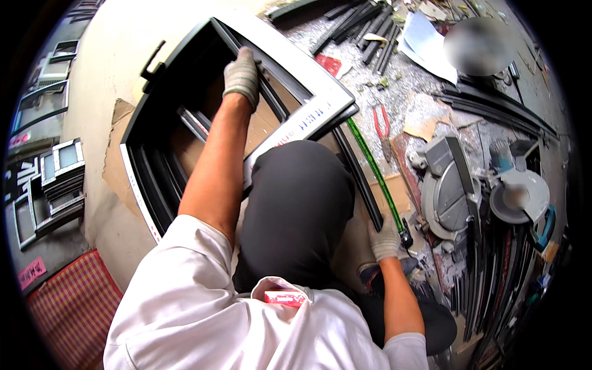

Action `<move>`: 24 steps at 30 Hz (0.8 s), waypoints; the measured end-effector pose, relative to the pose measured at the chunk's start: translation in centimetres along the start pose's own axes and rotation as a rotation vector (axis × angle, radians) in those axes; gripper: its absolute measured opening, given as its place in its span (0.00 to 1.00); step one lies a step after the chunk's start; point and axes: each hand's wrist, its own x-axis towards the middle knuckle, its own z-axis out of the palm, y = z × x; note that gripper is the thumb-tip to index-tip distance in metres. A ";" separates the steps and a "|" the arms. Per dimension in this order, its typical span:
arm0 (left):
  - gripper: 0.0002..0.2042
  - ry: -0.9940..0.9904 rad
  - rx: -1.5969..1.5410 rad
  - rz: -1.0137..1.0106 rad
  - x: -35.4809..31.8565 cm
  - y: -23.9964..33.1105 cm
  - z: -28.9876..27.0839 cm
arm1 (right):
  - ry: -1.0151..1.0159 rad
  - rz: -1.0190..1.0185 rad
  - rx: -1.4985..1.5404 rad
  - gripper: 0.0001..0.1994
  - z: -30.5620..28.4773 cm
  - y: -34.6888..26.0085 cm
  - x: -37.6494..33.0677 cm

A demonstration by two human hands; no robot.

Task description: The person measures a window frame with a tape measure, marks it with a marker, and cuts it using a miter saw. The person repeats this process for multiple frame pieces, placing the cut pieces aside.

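A black window frame [137, 123] with pale film on its edges lies tilted in front of me. My gloved left hand [242, 77] reaches inside it, its fingers closed round a black bar [272, 98] near the far corner. My gloved right hand [385, 242] is low on the right, closed at the near end of a long black strip [359, 179]. Beside that strip runs the green blade of a tape measure [376, 161], its case next to my right fingers. My raised knee, in dark trousers, covers part of the frame's near side.
Red-handled pliers [382, 132] lie right of the tape. Farther right stand a grey cutting saw [449, 188] and another machine with a round guard [521, 196]. Black offcuts [364, 28] litter the far floor. Small frames [52, 185] and a checked red cloth [77, 311] are at left.
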 end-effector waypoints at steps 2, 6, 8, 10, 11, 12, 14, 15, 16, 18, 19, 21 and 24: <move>0.23 -0.051 0.088 -0.036 -0.1 -0.4 -1.5 | 0.005 0.000 0.004 0.28 -0.3 0.3 0.0; 0.24 -0.058 0.104 -0.077 -1.4 0.7 -3.0 | 0.034 -0.017 -0.022 0.28 0.3 1.0 0.3; 0.24 -0.074 0.089 -0.072 -1.7 0.9 -2.8 | 0.082 -0.036 -0.007 0.27 0.3 1.3 0.2; 0.23 -0.089 0.088 -0.050 -1.9 0.9 -3.9 | 0.151 -0.086 0.053 0.24 0.5 1.1 0.4; 0.23 -0.053 0.086 -0.068 -1.7 0.9 -4.8 | 0.141 -0.090 0.080 0.24 0.1 0.1 0.3; 0.23 -0.010 0.080 -0.110 -1.8 0.8 -5.0 | 0.123 -0.063 0.115 0.23 -0.8 -0.6 0.2; 0.23 -0.030 0.060 -0.119 -2.4 0.9 -6.1 | 0.078 -0.014 0.188 0.23 -2.2 -1.8 0.0; 0.23 -0.029 0.076 -0.119 -2.6 1.1 -6.3 | 0.140 -0.039 0.192 0.22 -2.3 -1.9 0.0; 0.23 -0.028 0.092 -0.119 -2.8 1.2 -6.3 | 0.144 -0.015 0.220 0.22 -2.3 -1.5 0.4; 0.23 -0.056 0.119 -0.081 -2.9 1.9 -7.4 | 0.165 -0.060 0.227 0.22 -2.6 -1.7 0.8; 0.23 -0.043 0.154 -0.082 -3.0 2.3 -8.5 | 0.162 -0.026 0.243 0.22 -2.5 -1.8 0.6; 0.22 -0.019 0.210 -0.080 -3.1 2.4 -9.9 | 0.191 -0.049 0.277 0.22 -2.8 -1.7 0.7; 0.22 0.048 0.246 -0.102 -4.4 3.0 -13.1 | 0.217 -0.046 0.347 0.21 -3.1 -2.1 1.0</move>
